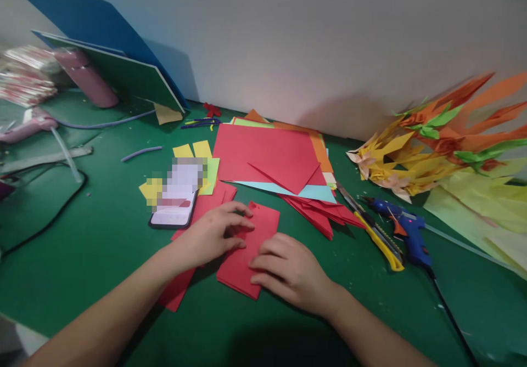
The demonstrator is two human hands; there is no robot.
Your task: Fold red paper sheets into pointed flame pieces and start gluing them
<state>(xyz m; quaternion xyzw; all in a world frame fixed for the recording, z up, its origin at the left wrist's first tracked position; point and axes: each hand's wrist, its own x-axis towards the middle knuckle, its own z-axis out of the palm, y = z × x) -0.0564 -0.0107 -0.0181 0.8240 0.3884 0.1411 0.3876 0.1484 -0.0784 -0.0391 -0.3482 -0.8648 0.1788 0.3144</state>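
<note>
A stack of folded red paper strips [258, 230] lies on the green table in front of me, angled slightly to the right. My left hand [216, 232] is at its left side with curved fingers spread apart, the fingertips over the paper. From the right, my right hand [290, 268] rests its bent, parted fingers on the stack's lower right part. Neither hand grips anything. More red strips [179, 287] lie under and beside my left hand, partly hidden by it. A phone [175, 208] with a lit screen sits just beyond them.
Behind are stacked coloured sheets [263, 147] and red folded pieces [317, 213]. A yellow cutter [381, 241] and a blue glue gun [411, 232] lie at right, near paper flowers [444, 142]. At left stand a pink bottle [88, 79], a pink glue gun [31, 125] and leaning boards [119, 71].
</note>
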